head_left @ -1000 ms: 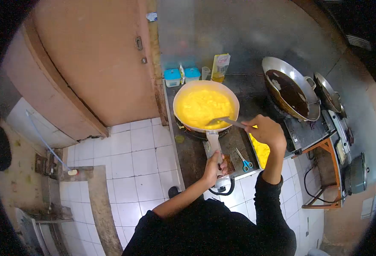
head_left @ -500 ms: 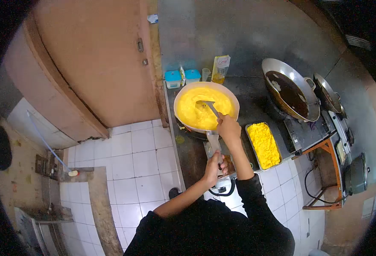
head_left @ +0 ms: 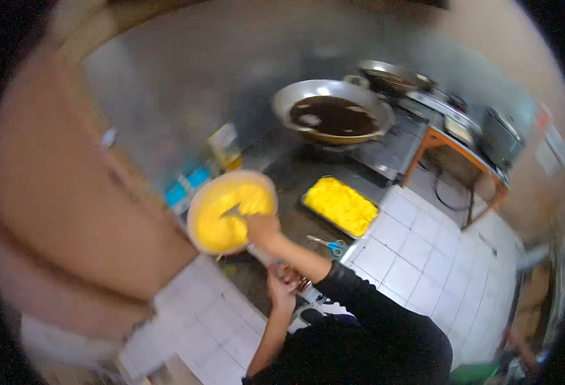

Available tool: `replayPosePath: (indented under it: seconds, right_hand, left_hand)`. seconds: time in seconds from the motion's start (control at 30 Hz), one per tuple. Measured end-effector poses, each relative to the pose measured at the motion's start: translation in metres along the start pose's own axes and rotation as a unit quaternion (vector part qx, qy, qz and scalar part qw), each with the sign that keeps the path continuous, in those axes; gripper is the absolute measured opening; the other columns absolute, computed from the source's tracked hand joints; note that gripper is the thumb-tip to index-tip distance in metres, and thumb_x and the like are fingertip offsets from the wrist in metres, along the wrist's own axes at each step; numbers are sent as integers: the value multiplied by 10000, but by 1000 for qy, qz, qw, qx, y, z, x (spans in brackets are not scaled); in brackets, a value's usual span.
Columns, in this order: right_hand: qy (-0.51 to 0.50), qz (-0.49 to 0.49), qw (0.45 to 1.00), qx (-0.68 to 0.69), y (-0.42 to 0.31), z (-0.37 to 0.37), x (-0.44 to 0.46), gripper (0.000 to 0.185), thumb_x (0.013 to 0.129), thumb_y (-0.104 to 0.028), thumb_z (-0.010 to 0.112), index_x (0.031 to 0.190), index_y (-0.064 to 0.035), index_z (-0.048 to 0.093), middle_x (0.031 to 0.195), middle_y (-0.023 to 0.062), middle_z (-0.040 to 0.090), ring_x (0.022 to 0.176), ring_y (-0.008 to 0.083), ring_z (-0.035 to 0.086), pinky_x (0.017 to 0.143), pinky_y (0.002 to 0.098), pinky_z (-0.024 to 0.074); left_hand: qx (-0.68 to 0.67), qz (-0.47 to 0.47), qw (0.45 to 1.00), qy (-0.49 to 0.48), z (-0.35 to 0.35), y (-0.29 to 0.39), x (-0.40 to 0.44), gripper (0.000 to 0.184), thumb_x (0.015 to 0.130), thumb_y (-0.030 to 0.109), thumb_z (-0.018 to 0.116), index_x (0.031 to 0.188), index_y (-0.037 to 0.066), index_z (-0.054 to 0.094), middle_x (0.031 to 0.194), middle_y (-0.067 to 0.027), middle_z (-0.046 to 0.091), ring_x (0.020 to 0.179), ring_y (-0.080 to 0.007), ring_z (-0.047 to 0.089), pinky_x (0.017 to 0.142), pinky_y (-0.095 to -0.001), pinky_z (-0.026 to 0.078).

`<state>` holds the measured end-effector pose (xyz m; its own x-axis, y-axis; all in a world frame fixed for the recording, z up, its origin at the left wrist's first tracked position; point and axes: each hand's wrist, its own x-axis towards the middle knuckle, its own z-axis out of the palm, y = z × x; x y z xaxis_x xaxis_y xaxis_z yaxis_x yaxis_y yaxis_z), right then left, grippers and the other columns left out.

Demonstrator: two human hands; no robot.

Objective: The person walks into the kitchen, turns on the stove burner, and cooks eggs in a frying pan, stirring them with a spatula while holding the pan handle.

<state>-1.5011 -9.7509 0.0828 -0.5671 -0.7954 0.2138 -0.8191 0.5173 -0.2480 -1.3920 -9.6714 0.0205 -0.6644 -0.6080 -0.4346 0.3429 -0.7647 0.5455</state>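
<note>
A wide pan holds a thick yellow mixture and stands on the dark counter. My left hand is closed round the pan's handle, close to my body. In my right hand is a spatula, gripped by its handle; its grey blade dips into the mixture. Blur softens both hands, and my right hand hides part of the pan's near rim. To the right of the pan lies a rectangular tray filled with yellow food. Blue-handled scissors rest near the counter's front edge.
A large wok of dark liquid stands behind the tray, with another pan beyond. Blue-lidded containers and a yellow pouch sit behind my pan. A grey pot stands on an orange-framed table to the right.
The view has swung right and tilted, so the pan appears farther left and lower. The scissors now show beside my right forearm. Both hands keep their holds.
</note>
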Motion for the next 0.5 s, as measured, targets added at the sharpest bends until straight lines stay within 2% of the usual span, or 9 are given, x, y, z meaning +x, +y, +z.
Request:
replayPosePath:
  seconds: [0.03,0.07,0.13,0.23,0.3,0.33,0.4,0.43,0.5]
  right_hand:
    - [-21,14,1000,-1,-2,-9,-6,194,744,-142,509,904,-109,614,798,115,642,719,273,643,578,375,504]
    - [-24,28,999,34,1,-14,-12,183,758,-147,497,889,-97,615,790,112,645,701,272,645,564,375,505]
    - [-34,14,995,88,11,-42,-28,183,735,-148,529,869,-57,614,783,131,643,717,274,643,585,379,504]
    - [-48,32,995,83,24,-93,-41,211,695,-157,576,879,-60,614,781,137,641,708,275,641,595,386,501]
    - [-72,21,995,60,30,-116,-48,211,703,-134,570,892,-77,644,796,115,650,719,234,647,582,355,501]
    - [-69,34,995,64,33,-122,-50,211,703,-134,570,892,-77,644,796,115,650,719,234,647,582,355,501]
    - [-37,1,998,56,34,-129,-51,213,674,-160,609,855,-56,651,788,129,652,720,244,648,570,345,498]
    - [-78,-5,997,25,32,-135,-51,190,685,-181,607,810,-41,636,797,130,650,704,259,643,552,363,475]
    - [-102,0,995,-8,29,-102,-38,193,695,-185,608,823,-44,639,813,127,653,704,246,645,536,366,477]
  left_hand:
    - [-30,-50,995,-78,-4,9,0,250,897,374,378,902,133,445,586,34,341,530,-90,380,436,-238,314]
    - [-14,-37,999,-3,7,10,-6,276,878,393,413,778,146,486,524,47,365,432,-75,346,387,-226,314]
    - [-16,-56,998,-20,6,11,-7,279,881,395,408,788,145,489,522,54,368,435,-64,337,396,-203,282]
    - [7,-61,998,-35,-5,9,4,282,902,404,362,847,149,469,505,50,325,398,-76,319,434,-239,309]
    - [-6,-61,996,-67,-8,5,5,290,898,411,369,828,149,470,496,47,325,394,-76,315,430,-238,302]
    - [-32,-49,994,-90,-8,5,5,299,895,419,375,809,149,471,486,44,324,389,-75,310,426,-237,295]
    - [-15,-60,993,-101,-8,6,4,296,878,428,416,788,151,469,494,45,328,397,-76,301,428,-237,283]
    - [-9,-57,994,-91,-7,6,4,292,871,428,431,785,152,468,497,46,325,401,-78,291,436,-235,280]
    - [-15,-64,993,-94,-7,6,4,281,853,428,463,773,159,462,501,49,307,411,-85,263,465,-232,281]
